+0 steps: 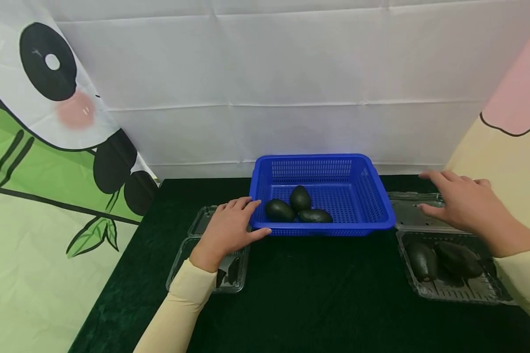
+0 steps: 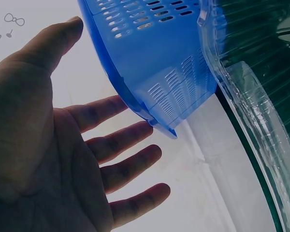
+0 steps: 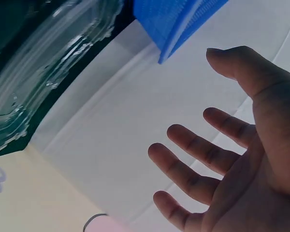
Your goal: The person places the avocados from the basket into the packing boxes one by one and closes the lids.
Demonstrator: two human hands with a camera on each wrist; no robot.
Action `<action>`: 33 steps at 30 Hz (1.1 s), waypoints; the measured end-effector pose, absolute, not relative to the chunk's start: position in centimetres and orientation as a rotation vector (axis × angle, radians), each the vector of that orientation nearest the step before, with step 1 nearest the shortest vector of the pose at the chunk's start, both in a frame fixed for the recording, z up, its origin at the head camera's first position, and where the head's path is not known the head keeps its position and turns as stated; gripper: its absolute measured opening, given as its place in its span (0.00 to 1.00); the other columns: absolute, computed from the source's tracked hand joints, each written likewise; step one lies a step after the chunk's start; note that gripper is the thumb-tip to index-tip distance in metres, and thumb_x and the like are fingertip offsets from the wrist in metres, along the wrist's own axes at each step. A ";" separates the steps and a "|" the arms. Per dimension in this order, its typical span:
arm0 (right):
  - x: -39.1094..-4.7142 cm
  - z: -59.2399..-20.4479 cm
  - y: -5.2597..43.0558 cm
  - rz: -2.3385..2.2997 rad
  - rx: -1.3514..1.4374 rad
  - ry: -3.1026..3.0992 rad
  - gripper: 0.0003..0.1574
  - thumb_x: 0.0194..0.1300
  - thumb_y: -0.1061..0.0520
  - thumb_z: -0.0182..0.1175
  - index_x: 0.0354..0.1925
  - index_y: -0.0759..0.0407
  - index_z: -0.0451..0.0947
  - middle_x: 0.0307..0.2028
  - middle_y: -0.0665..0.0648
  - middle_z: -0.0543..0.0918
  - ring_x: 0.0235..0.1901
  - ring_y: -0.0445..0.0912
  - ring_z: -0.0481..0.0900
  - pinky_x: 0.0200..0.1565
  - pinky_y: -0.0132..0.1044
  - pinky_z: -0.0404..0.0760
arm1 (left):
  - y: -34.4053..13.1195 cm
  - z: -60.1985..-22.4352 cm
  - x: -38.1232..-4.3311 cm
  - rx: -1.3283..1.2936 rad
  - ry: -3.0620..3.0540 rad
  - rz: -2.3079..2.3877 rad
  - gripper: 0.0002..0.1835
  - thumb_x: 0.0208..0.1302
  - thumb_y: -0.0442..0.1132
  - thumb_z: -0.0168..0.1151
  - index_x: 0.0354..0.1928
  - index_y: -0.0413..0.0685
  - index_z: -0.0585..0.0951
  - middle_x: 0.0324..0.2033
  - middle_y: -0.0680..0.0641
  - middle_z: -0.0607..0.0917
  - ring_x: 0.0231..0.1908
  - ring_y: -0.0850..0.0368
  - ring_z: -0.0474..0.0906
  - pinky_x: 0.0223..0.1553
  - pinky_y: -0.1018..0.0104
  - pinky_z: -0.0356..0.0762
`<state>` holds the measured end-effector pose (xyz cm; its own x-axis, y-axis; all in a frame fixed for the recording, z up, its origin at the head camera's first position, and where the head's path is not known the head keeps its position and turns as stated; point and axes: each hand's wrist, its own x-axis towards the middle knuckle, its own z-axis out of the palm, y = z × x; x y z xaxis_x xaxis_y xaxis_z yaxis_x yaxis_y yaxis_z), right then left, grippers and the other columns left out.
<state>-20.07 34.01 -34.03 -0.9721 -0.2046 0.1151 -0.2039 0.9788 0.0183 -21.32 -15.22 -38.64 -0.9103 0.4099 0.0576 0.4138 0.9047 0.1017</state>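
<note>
we see a person in pale yellow sleeves (image 1: pixel 176 314) at a table spread with dark green cloth (image 1: pixel 313 294), where a blue plastic basket (image 1: pixel 322 226) stands near the far edge, three dark green avocados (image 1: pixel 279 211) lying together in its left half. at the basket's left end we find the left hand (image 1: pixel 231 228), fingers apart and thumb held wide, its palm bare in the left wrist view; the fingertips come right up to the rim, though we cannot tell whether they touch it. the right hand (image 1: pixel 470 206), also wide and holding nothing, hangs over the clear right container (image 1: pixel 468 290), apart from the basket. in that container we count at least two dark fruits (image 1: pixel 421 262) side by side, its right end partly hidden by the arm, while its clear lid (image 1: pixel 417 211) lies back toward the far edge. beneath the left forearm we make out a second clear container (image 1: pixel 244 274), with dark shapes inside too covered for us to name. behind it all we see a creased white backdrop (image 1: pixel 291 63), flanked on the left by a cartoon print (image 1: pixel 48 63) and on the right by a pink-and-cream panel (image 1: pixel 521 93).
</note>
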 end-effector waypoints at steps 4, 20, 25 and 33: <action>-21.1 -33.3 33.0 0.020 0.358 -3.028 0.49 0.65 0.40 0.70 0.72 0.63 0.63 0.63 0.78 0.72 0.55 0.76 0.74 0.51 0.76 0.66 | -15.1 -38.6 -21.3 -0.662 -3.023 -0.173 0.45 0.66 0.74 0.57 0.75 0.52 0.70 0.72 0.40 0.71 0.71 0.39 0.66 0.70 0.36 0.62; -24.7 -30.8 26.3 0.057 0.487 -3.008 0.47 0.67 0.38 0.68 0.73 0.58 0.64 0.66 0.73 0.72 0.59 0.75 0.74 0.57 0.75 0.65 | -14.9 -38.7 -21.4 -0.667 -3.029 -0.182 0.45 0.66 0.74 0.57 0.75 0.53 0.70 0.73 0.39 0.69 0.71 0.38 0.66 0.70 0.35 0.61; -25.4 -30.6 23.6 0.043 0.543 -3.002 0.47 0.66 0.40 0.69 0.73 0.58 0.65 0.67 0.71 0.72 0.61 0.72 0.74 0.59 0.74 0.65 | -14.9 -38.5 -21.3 -0.674 -3.025 -0.191 0.45 0.66 0.74 0.57 0.75 0.53 0.70 0.73 0.39 0.69 0.71 0.38 0.66 0.70 0.35 0.61; -26.0 -31.0 20.4 0.034 0.647 -2.993 0.49 0.66 0.39 0.69 0.75 0.57 0.64 0.70 0.69 0.71 0.62 0.70 0.73 0.61 0.73 0.66 | -14.8 -38.4 -21.3 -0.675 -3.017 -0.186 0.46 0.65 0.74 0.57 0.75 0.53 0.70 0.73 0.39 0.69 0.71 0.38 0.66 0.70 0.35 0.61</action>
<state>-25.97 20.37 -31.05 -0.9076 -0.4117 0.0819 -0.4135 0.9105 -0.0052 -21.33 -14.79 -38.42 -0.9040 0.4218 0.0693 0.4271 0.8979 0.1070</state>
